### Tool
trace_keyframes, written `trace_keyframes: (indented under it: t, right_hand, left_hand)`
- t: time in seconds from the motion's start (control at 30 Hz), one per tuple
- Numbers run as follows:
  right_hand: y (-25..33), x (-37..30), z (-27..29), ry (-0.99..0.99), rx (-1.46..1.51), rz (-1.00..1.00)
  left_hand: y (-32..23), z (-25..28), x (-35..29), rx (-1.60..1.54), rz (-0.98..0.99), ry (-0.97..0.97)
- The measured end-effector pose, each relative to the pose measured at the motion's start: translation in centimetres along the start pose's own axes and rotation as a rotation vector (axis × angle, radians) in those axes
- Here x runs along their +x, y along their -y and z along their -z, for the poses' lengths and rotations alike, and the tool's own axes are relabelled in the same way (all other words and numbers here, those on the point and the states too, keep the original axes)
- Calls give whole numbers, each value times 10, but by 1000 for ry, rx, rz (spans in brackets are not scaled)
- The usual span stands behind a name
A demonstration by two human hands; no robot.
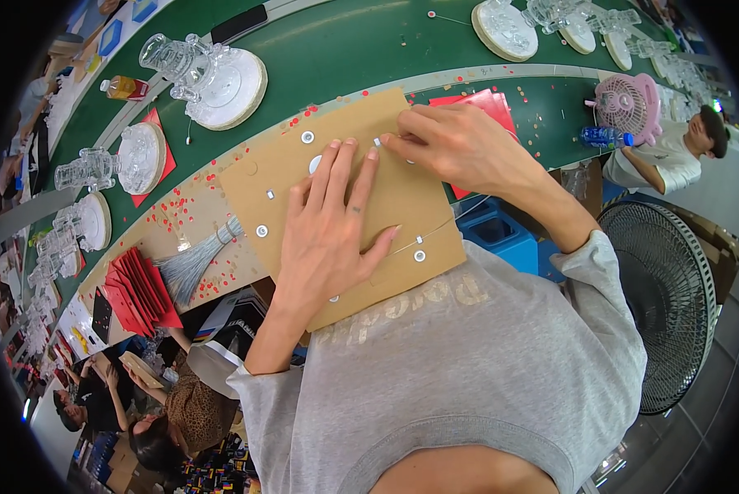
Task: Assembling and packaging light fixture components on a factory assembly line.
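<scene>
A square tan board (349, 119) lies in front of me, its near edge against my grey shirt. Small white clips (419, 240) and round white washer-like pieces (307, 137) are set on it. My left hand (328, 216) rests flat on the board, fingers stretched and a little apart, holding nothing. Near the far right corner, my right hand (443, 144) has its thumb and fingers pinched together beside a small white piece (377, 142). What sits between those fingertips is hidden. A thin pale cord (452, 219) crosses the board's right side by one clip.
Left of the board lie a bundle of grey wires (196, 262) and a stack of red cards (139, 290). Clear-glass pieces on round white bases (225, 90) stand beyond on the green table. To the right are a blue bin (501, 235) and a large black fan (662, 305).
</scene>
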State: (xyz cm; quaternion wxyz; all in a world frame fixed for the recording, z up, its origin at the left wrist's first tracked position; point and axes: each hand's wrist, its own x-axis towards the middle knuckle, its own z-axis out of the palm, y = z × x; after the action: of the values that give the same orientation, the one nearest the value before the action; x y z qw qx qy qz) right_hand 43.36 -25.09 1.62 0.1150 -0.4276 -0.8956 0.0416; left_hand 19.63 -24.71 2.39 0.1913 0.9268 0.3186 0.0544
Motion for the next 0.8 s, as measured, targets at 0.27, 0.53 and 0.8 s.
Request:
trace_keyframes:
  t: [0.27,0.53,0.8]
  right_hand:
    - [-13,-7,-1,-74,157,-61]
    - [-16,-9,-5,-77,151,-21]
    - [-19,-8,-14,-149,113,13]
  left_hand:
    - [0,-1,0,-11,2,-3]
    - [-2,-2,3,-10,18,3]
    - [-1,-1,7,-31,26,21]
